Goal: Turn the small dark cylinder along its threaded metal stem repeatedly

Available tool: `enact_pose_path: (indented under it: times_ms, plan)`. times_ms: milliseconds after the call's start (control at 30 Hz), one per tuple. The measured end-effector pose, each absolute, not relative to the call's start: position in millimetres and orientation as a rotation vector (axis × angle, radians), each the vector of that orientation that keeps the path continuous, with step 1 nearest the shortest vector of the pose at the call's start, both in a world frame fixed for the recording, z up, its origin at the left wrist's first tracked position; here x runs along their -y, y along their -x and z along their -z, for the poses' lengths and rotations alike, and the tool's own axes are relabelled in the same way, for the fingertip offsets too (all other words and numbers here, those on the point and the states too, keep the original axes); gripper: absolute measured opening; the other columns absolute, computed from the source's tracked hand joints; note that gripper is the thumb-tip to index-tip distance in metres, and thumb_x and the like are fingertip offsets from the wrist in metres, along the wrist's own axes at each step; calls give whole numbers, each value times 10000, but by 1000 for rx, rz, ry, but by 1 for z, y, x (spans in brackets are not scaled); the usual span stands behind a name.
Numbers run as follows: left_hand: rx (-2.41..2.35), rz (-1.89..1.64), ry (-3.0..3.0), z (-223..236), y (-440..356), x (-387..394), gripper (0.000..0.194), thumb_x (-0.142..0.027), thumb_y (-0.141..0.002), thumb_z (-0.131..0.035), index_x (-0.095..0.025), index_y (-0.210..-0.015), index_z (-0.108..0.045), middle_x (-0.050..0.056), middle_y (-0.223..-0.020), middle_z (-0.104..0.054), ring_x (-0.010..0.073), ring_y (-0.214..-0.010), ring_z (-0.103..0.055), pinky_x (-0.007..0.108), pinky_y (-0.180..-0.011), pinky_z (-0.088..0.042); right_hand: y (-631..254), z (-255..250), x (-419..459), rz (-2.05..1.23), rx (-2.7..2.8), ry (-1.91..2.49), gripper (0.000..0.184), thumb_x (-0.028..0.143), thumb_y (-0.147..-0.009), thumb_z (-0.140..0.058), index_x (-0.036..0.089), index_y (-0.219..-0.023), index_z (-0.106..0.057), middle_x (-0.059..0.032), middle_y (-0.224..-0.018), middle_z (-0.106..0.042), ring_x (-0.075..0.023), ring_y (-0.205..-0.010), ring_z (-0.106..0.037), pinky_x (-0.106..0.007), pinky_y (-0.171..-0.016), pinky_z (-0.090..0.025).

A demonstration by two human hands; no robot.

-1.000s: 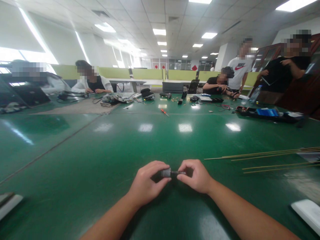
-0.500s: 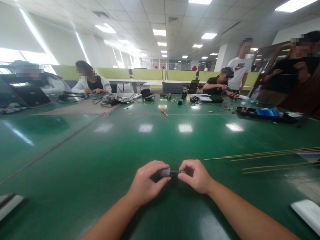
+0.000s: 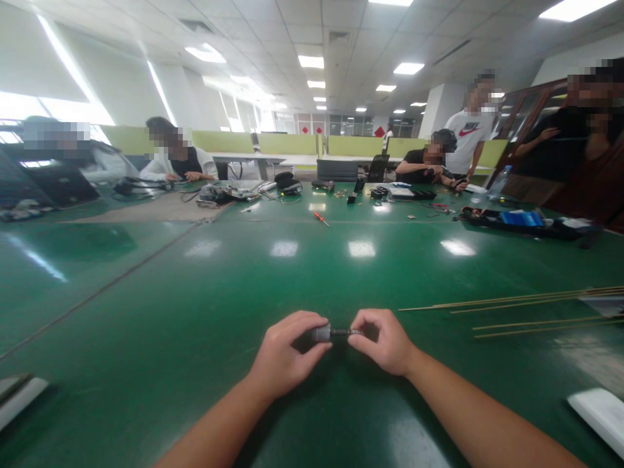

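Above the green table, a small grey cylinder with a thin dark shaft (image 3: 322, 333) lies level between my two hands. My left hand (image 3: 291, 354) is closed round the thick grey end, thumb below and fingers above. At the other side, my right hand (image 3: 383, 343) pinches the far end of the shaft between thumb and forefinger. The fingertips partly cover that end, and its exact shape is too small to make out.
Thin brass-coloured rods (image 3: 511, 301) lie at the right. White objects stand at the near right (image 3: 597, 416) and near left (image 3: 24, 400). Farther off are an orange screwdriver (image 3: 320, 218), a black tray (image 3: 517, 224) and electronic parts. Several people are round the table (image 3: 234, 273).
Both hands keep their hold on the cylinder and its shaft, with only a very slight shift. At the far right, a standing person's arm has moved.
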State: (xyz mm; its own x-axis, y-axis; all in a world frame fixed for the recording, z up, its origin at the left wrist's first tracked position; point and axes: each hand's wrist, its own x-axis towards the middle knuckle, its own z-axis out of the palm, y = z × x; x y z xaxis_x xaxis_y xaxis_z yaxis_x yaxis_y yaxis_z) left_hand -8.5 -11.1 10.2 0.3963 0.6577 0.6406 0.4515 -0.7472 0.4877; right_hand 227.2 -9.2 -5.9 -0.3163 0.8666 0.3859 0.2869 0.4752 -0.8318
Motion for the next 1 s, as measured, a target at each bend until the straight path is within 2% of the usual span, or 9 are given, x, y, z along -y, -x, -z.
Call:
enact_pose_path:
  times_ms: [867,1000]
  plan:
    - [-1032,-1282,-2411,-9,12,8,242,-225,-799,-758,-204,-1035,-707,74,-987,-743,213,-916,-704,339,-844,-578,-230,8,5,-847,1805,973,166,308,-792,-687,182,-701,-628,1,-639,-599,-152,-610,-534,-257,-596,-399]
    - [-1072,-1282,-2395,-10,15,7,246,-251,-802,-766,-204,-1035,-703,68,-978,-739,204,-899,-697,332,-841,-566,-232,13,-1,-1059,1605,915,203,348,-767,-708,178,-694,-625,-1,-615,-604,-145,-569,-520,-260,-575,-398]
